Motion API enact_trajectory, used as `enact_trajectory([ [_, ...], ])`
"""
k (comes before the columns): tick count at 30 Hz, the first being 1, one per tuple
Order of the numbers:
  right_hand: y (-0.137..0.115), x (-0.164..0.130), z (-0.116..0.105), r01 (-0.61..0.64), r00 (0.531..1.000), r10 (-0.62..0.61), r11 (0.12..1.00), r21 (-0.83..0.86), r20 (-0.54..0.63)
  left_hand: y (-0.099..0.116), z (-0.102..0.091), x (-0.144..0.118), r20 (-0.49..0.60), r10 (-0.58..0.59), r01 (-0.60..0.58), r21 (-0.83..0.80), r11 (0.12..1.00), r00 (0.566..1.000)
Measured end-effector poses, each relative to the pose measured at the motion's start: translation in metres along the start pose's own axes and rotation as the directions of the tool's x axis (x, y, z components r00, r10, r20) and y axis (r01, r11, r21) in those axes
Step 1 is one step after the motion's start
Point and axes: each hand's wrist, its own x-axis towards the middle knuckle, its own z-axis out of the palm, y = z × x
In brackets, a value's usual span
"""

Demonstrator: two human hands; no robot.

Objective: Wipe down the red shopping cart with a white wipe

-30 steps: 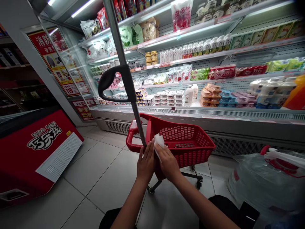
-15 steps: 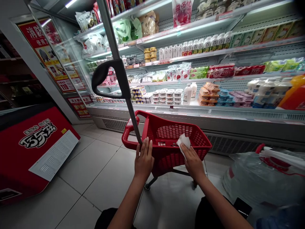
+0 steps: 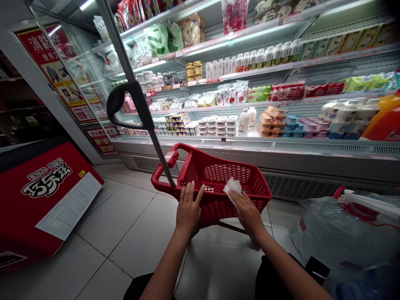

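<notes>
A red shopping basket cart (image 3: 215, 206) with slotted walls stands on wheels in front of me. Its grey pole and black handle (image 3: 137, 104) rise at the left end, leaning to the left. My left hand (image 3: 188, 212) lies flat on the near side by the pole's foot, fingers stretched and apart, holding nothing. Over the near rim, my right hand (image 3: 248, 212) presses a crumpled white tissue (image 3: 233, 185) against the cart. Part of the tissue is hidden beneath the fingers. Nothing lies in the visible part of the basket.
Behind the cart runs an open chilled shelf (image 3: 243, 143) full of dairy goods. A red freezer (image 3: 62, 200) stands at left. Large clear water bottles (image 3: 337, 229) sit close on the right, beside a dark phone-like object (image 3: 317, 271). The floor (image 3: 118, 233) is pale tile.
The cart has shifted a little left, and its pole leans further left. My right hand and the tissue have moved slightly left along the rim. My left fingers have spread wider.
</notes>
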Motion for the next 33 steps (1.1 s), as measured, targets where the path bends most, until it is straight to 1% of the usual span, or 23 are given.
enact_trajectory([
  [2,0.022,-0.017,-0.006,-0.042,0.999,0.042,0.998,-0.050,-0.006,-0.002,0.000,0.002,-0.017,-0.039,0.039,-0.020,0.999,0.999],
  [3,0.028,-0.022,-0.009,-0.062,0.998,0.061,0.996,-0.069,-0.008,-0.001,0.002,0.003,-0.024,-0.064,0.063,-0.034,0.997,0.998],
  [5,0.027,-0.025,-0.010,-0.095,0.996,0.094,0.991,-0.096,-0.015,0.005,0.007,0.004,-0.026,-0.107,0.105,-0.066,0.992,0.994],
  [6,0.021,-0.022,-0.009,-0.104,0.995,0.102,0.989,-0.104,-0.021,0.010,0.010,0.005,-0.020,-0.119,0.117,-0.084,0.990,0.993],
  [8,0.000,-0.011,-0.002,-0.093,0.996,0.092,0.991,-0.100,-0.016,0.023,0.018,0.005,0.002,-0.122,0.121,-0.120,0.985,0.993],
  [11,-0.037,0.011,0.011,-0.022,1.000,0.023,0.999,-0.046,0.018,0.038,0.027,0.002,0.026,-0.111,0.114,-0.153,0.982,0.993],
  [13,-0.052,0.021,0.016,0.016,0.999,-0.016,1.000,-0.008,0.030,0.042,0.029,-0.001,0.030,-0.092,0.095,-0.161,0.982,0.995],
  [14,-0.055,0.023,0.017,0.032,0.999,-0.032,0.999,0.006,0.034,0.041,0.029,-0.002,0.032,-0.075,0.079,-0.162,0.984,0.997],
  [16,-0.050,0.021,0.014,0.055,0.997,-0.056,0.998,0.018,0.043,0.036,0.028,-0.003,0.033,-0.040,0.044,-0.161,0.986,0.999],
  [18,-0.034,0.012,0.009,0.060,0.997,-0.060,0.998,0.005,0.051,0.028,0.026,-0.002,0.031,-0.025,0.030,-0.155,0.987,0.999],
  [21,-0.004,-0.011,-0.004,0.030,0.998,-0.028,0.999,-0.045,0.050,0.016,0.026,0.003,0.023,-0.037,0.040,-0.149,0.988,0.999],
  [24,0.019,-0.036,-0.017,-0.027,0.999,0.031,0.994,-0.102,0.032,0.012,0.031,0.009,0.020,-0.066,0.068,-0.137,0.988,0.998],
  [26,0.024,-0.048,-0.023,-0.066,0.998,0.068,0.988,-0.138,0.014,0.017,0.037,0.011,0.019,-0.099,0.101,-0.128,0.987,0.995],
  [28,0.020,-0.053,-0.025,-0.086,0.996,0.087,0.983,-0.160,0.004,0.031,0.043,0.011,0.018,-0.122,0.123,-0.125,0.984,0.992],
  [30,0.009,-0.053,-0.025,-0.084,0.996,0.086,0.984,-0.157,0.007,0.049,0.050,0.009,0.024,-0.093,0.095,-0.130,0.987,0.995],
  [32,-0.003,-0.050,-0.025,-0.059,0.998,0.063,0.989,-0.135,0.023,0.067,0.054,0.005,0.034,-0.029,0.034,-0.140,0.990,0.999],
  [33,-0.008,-0.048,-0.025,-0.043,0.998,0.048,0.992,-0.120,0.035,0.073,0.055,0.003,0.035,-0.021,0.026,-0.145,0.989,0.999],
])
